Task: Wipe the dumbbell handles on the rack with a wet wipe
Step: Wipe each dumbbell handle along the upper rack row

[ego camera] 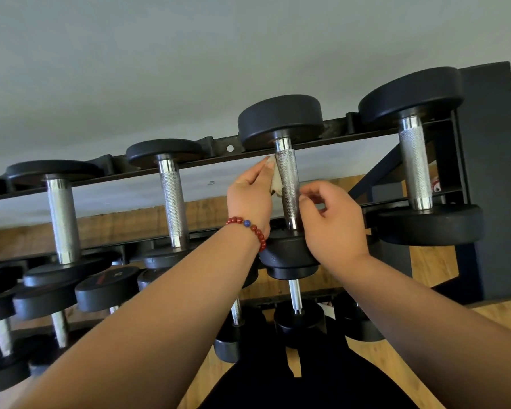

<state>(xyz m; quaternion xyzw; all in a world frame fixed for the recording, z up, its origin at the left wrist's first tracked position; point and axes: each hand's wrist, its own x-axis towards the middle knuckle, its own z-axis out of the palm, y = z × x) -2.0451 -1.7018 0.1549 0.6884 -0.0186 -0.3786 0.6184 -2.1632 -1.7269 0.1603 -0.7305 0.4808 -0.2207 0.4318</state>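
Dumbbells are sitting in a row on the top tier of a black metal rack (189,161), their black heads lying on the front and back rails and their knurled steel grips bridging the gap between. Smaller ones are filling the lower tier (101,287) underneath. A pale grey wall (160,69) is taking up the whole background behind the rack, with a band of wood (115,228) running along its base. Warm wooden flooring (425,364) is showing below, and a tall dark panel (490,172) is standing at the rack's right end.

The left hand (248,196), wearing a bracelet (250,228) of red beads with one blue bead at the wrist, is pinching a crumpled white wet wipe (276,180) and pressing it against the left side of the handle (288,184) of the third dumbbell from the left on the top tier. The right hand (334,219) is hovering at that handle's right side with its fingers curled and the fingertips (303,197) right at the metal; whether they are actually gripping it, I cannot tell. Both forearms are reaching up from the bottom of the view, over dark clothing (322,388).
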